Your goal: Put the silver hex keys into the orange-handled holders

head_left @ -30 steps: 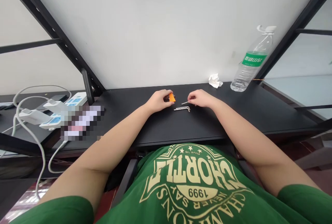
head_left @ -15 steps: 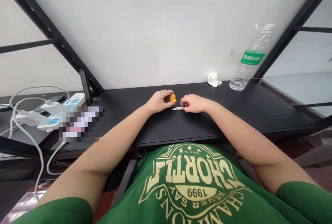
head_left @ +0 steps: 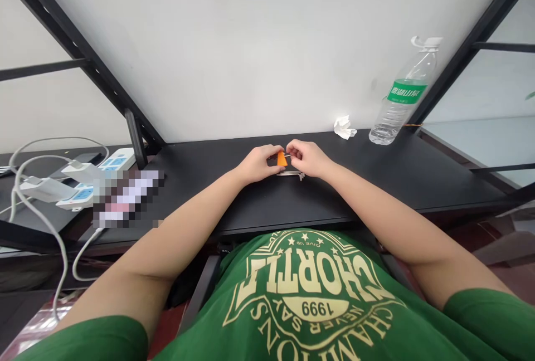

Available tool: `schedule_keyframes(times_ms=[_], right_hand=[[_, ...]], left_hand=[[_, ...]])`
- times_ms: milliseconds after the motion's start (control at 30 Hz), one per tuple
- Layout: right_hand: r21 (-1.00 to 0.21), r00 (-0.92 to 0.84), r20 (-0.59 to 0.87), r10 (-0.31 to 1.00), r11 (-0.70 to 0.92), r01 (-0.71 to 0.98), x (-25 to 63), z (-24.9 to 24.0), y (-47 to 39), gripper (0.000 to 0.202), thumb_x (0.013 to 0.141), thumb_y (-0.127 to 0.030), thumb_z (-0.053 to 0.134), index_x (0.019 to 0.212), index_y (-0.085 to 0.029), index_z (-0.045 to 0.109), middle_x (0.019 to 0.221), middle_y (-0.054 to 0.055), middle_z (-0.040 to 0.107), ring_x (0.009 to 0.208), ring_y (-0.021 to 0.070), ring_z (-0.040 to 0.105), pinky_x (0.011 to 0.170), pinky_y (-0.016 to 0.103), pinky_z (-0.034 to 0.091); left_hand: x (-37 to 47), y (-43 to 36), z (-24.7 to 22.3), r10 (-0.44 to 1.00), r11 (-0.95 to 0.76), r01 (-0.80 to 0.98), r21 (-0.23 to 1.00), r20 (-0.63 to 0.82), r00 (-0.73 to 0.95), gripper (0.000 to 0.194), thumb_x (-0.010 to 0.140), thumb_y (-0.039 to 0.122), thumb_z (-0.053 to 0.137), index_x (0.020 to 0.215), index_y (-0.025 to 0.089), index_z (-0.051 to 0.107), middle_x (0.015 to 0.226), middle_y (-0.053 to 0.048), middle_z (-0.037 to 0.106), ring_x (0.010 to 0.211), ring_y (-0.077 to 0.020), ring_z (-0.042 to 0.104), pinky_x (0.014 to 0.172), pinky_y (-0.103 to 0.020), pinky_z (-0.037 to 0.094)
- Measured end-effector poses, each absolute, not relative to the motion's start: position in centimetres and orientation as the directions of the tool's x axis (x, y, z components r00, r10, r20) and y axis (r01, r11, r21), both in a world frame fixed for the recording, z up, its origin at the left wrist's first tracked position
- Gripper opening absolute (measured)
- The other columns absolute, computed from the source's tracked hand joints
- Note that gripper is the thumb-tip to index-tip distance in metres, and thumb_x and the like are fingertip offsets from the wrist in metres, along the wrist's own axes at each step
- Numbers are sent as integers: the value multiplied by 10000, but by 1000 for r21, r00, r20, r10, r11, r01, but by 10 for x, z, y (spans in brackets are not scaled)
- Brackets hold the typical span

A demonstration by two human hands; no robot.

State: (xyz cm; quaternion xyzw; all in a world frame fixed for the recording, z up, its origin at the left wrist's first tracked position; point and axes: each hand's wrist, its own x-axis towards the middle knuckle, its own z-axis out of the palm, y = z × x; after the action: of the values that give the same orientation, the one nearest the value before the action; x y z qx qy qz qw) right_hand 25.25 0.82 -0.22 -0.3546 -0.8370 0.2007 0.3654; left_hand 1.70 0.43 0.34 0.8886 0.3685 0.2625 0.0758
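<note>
My left hand [head_left: 259,164] is closed around a small orange holder [head_left: 282,159] with a notched edge, which looks like a hex key holder. Close by on the right, my right hand [head_left: 307,159] pinches a thin metal hex key [head_left: 287,155], its tip touching or very near the holder. Below both hands, several silver L-shaped hex keys [head_left: 291,173] lie together on the black table [head_left: 267,205], their bent ends pointing right. Fingers cover part of the holder and most of the held key.
A tall water bottle [head_left: 401,93] with a green label stands at the back right, beside a crumpled tissue [head_left: 344,127]. On the left are a phone [head_left: 129,196] with a blurred screen, a white power strip [head_left: 86,194] and looping cables [head_left: 61,233]. A pale wall [head_left: 267,43] rises behind.
My right hand has lifted from the hex keys on the table and moved up and slightly left to the orange holder, with one key between its fingers. The left hand has barely moved.
</note>
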Motion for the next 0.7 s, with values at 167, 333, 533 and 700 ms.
schedule_keyframes(times_ms=[167,333,533,700], right_hand=[[-649,-403,218,889,440,621,270,10,14,185,750,-146,607,905,-210,687,837,8,695,709,156,589,661,280,435],[-505,-488,-42,872,403,763,283,15,17,73,832,-238,656,874,-230,715,909,30,749,745,176,634,644,286,436],[-395,-618,-35,785,557,731,277,13,11,210,871,-445,708,901,-237,692,1018,59,723,811,199,627,657,296,440],[-337,-660,-35,750,613,715,268,12,2,136,798,-253,712,906,-229,632,1076,74,679,833,204,601,668,303,432]], left_hand=[[6,13,-1,747,-658,680,325,399,532,445,821,375,762,1233,232,675,1056,-48,732,892,-212,663,847,-346,534],[2,15,0,785,-613,709,349,368,498,455,818,402,753,1235,236,678,1054,-48,736,896,-221,668,857,-365,546],[5,12,2,781,-619,713,328,354,515,448,825,419,755,1225,230,680,1047,-53,742,914,-234,668,860,-375,536],[5,13,0,775,-630,678,378,368,514,462,832,440,744,1238,230,680,1059,-49,733,932,-225,678,888,-370,559]])
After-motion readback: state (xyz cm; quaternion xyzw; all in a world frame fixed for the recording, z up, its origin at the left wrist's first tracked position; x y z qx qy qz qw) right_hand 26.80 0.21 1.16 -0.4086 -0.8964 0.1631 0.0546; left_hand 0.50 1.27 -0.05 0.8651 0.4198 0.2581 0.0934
